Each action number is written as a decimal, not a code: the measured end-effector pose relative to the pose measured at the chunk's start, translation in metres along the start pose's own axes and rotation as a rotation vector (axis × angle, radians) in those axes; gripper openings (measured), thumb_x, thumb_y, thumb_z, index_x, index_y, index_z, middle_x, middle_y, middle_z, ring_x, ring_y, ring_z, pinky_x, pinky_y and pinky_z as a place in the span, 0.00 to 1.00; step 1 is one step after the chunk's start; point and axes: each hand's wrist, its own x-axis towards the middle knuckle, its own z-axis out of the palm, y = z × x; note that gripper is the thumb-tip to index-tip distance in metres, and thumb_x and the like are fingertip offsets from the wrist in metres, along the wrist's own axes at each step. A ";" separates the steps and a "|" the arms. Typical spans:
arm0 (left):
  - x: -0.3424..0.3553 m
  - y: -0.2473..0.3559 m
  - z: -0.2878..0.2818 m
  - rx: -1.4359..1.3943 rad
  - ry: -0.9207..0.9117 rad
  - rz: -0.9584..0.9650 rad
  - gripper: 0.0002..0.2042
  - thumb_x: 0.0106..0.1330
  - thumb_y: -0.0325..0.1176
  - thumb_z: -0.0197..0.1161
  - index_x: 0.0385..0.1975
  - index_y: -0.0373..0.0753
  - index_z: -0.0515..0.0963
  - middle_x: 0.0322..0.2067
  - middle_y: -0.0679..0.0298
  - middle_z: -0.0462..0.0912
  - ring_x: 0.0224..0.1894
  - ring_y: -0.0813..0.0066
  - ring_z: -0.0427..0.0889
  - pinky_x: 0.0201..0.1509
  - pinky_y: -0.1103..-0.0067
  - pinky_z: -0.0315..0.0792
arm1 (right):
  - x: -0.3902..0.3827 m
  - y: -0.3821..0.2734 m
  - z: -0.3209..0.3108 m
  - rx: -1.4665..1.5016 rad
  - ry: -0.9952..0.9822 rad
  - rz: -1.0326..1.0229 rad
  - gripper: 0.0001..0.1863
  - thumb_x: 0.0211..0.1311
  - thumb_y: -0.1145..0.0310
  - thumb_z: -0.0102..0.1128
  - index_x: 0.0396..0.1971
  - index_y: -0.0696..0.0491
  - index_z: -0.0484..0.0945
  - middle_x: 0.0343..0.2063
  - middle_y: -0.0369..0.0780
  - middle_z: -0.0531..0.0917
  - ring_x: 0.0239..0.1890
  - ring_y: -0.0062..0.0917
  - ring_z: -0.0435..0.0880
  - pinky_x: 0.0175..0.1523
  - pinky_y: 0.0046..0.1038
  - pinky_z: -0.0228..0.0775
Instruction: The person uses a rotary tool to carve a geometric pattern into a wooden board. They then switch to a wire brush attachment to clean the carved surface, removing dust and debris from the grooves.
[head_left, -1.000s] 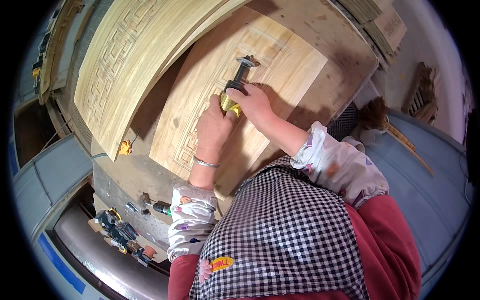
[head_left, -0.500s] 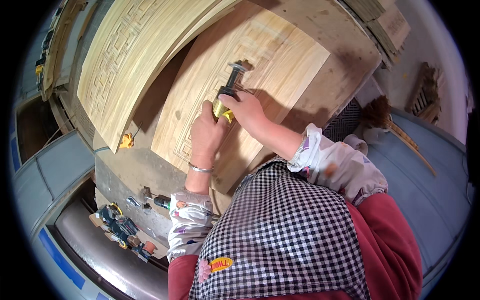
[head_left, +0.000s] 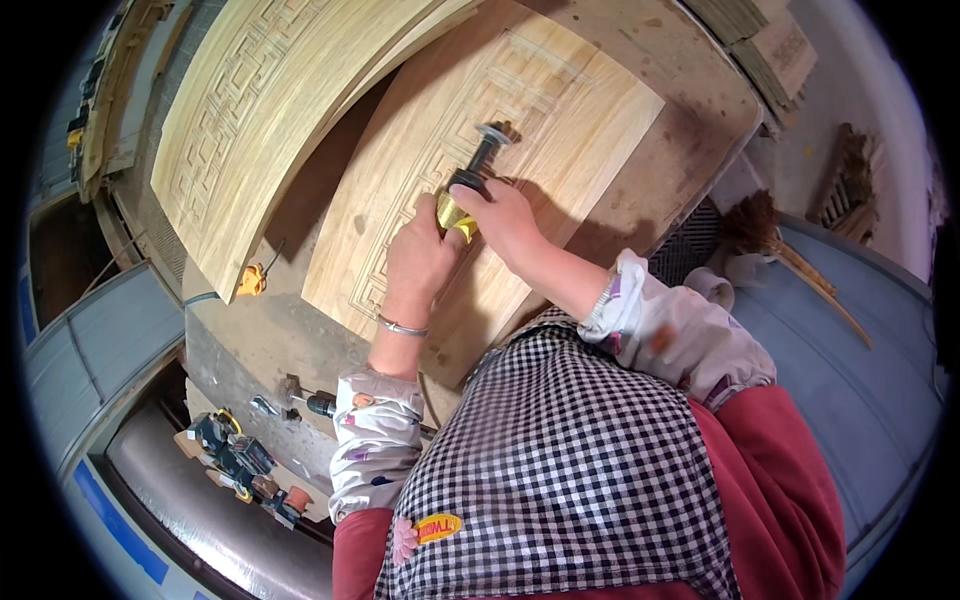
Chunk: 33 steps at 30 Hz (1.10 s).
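Note:
My left hand [head_left: 418,258] wraps round the rear of a yellow-and-black straight grinder [head_left: 466,186]. Farther forward, my right hand [head_left: 507,225] is closed round the same tool near its black collar. A round greyish wheel at the tool's far end sits over the carved fretwork of a pale wooden panel [head_left: 590,125]. Whether the wheel touches the wood, I cannot tell. The panel lies flat beneath both hands, and its grooves run along the left and far part.
Left of the panel leans a second carved board [head_left: 235,130], its edge raised. An orange-handled tool [head_left: 252,280] lies by its lower corner. A drill [head_left: 320,403] rests near my left forearm, with several power tools [head_left: 240,455] beyond. At right stands a brush [head_left: 755,225].
Both hands and the grinder have shifted a little to the right across the panel. The grip of each hand stays the same.

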 end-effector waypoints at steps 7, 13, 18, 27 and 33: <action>-0.001 -0.002 0.001 -0.023 0.052 -0.039 0.19 0.63 0.38 0.62 0.49 0.36 0.71 0.29 0.39 0.84 0.36 0.35 0.84 0.41 0.49 0.76 | 0.004 -0.010 0.000 -0.057 -0.028 -0.007 0.32 0.67 0.42 0.63 0.44 0.62 0.83 0.40 0.53 0.87 0.47 0.46 0.87 0.53 0.42 0.76; -0.015 -0.021 -0.013 -0.002 0.051 -0.038 0.17 0.63 0.38 0.62 0.48 0.36 0.70 0.28 0.41 0.84 0.34 0.36 0.84 0.39 0.49 0.75 | -0.009 -0.011 0.023 0.023 -0.072 0.058 0.33 0.67 0.41 0.63 0.42 0.63 0.82 0.39 0.54 0.87 0.46 0.47 0.86 0.53 0.42 0.75; -0.011 -0.029 -0.014 -0.014 0.008 -0.029 0.19 0.62 0.37 0.64 0.49 0.37 0.70 0.30 0.41 0.84 0.36 0.36 0.84 0.40 0.50 0.76 | -0.001 0.014 0.037 0.093 -0.038 0.089 0.33 0.66 0.41 0.63 0.40 0.64 0.82 0.38 0.54 0.87 0.45 0.46 0.86 0.53 0.41 0.75; -0.003 -0.036 -0.015 -0.072 0.012 -0.042 0.20 0.64 0.38 0.63 0.51 0.36 0.69 0.30 0.38 0.83 0.37 0.35 0.83 0.40 0.51 0.74 | 0.009 0.002 0.041 -0.014 -0.020 0.064 0.32 0.66 0.41 0.64 0.38 0.63 0.83 0.38 0.54 0.87 0.44 0.46 0.86 0.52 0.41 0.75; -0.007 -0.032 -0.012 -0.144 -0.017 -0.085 0.23 0.63 0.38 0.62 0.56 0.34 0.71 0.33 0.36 0.84 0.39 0.34 0.83 0.43 0.52 0.74 | 0.007 0.007 0.034 -0.026 -0.045 0.064 0.33 0.66 0.41 0.63 0.40 0.64 0.83 0.38 0.55 0.87 0.46 0.46 0.86 0.53 0.42 0.74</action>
